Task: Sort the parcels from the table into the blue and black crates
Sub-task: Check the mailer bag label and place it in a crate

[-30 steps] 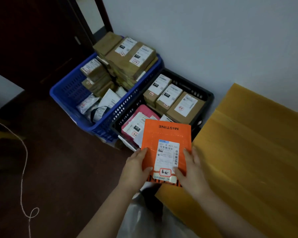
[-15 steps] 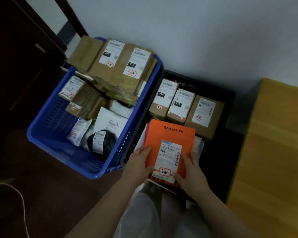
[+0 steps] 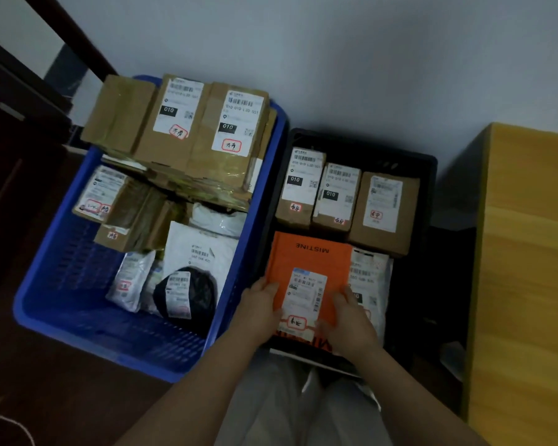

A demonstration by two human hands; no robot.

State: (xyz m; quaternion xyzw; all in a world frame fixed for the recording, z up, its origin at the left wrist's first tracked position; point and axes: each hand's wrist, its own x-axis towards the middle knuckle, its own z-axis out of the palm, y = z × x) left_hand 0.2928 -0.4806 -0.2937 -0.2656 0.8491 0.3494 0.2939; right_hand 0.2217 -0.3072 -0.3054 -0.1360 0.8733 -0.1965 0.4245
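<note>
Now both hands, left hand [image 3: 261, 302], right hand [image 3: 348, 320], fingers grasping orange parcel [image 3: 310, 262] between them, inside black crate [image 3: 429, 188].

On the dark floor [image 3: 62, 397] sit two crates side by side — blue crate [image 3: 78, 320] beside black crate [image 3: 429, 175].

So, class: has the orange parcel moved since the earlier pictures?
Yes. The orange parcel, held by both hands, has gone from beside the table down into the black crate.
</note>
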